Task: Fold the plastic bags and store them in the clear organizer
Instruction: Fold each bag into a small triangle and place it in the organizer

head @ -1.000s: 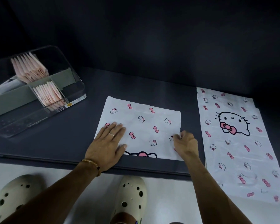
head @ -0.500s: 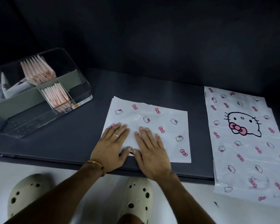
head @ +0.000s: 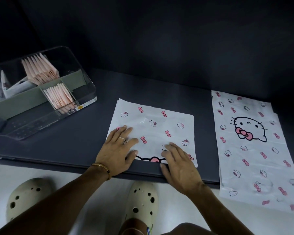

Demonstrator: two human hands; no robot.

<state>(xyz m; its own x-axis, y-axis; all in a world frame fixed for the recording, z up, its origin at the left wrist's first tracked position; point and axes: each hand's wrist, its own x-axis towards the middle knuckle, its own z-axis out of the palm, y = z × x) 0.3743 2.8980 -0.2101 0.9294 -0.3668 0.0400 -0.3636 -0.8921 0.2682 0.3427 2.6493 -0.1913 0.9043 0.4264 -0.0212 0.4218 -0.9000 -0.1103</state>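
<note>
left hand [head: 117, 152] and right hand [head: 179, 164] both flat, palms down, fingers spread

- A dark grey counter [head: 85, 138] runs along a dark wall [head: 159, 39].
- Two cream perforated clogs [head: 141, 202] stand on the pale floor [head: 78, 177] below the counter's front edge.

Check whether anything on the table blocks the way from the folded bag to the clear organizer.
Nothing visible does. Bare dark table lies between the folded bag under both hands and the organizer to its left; the organizer's top is open.
</note>
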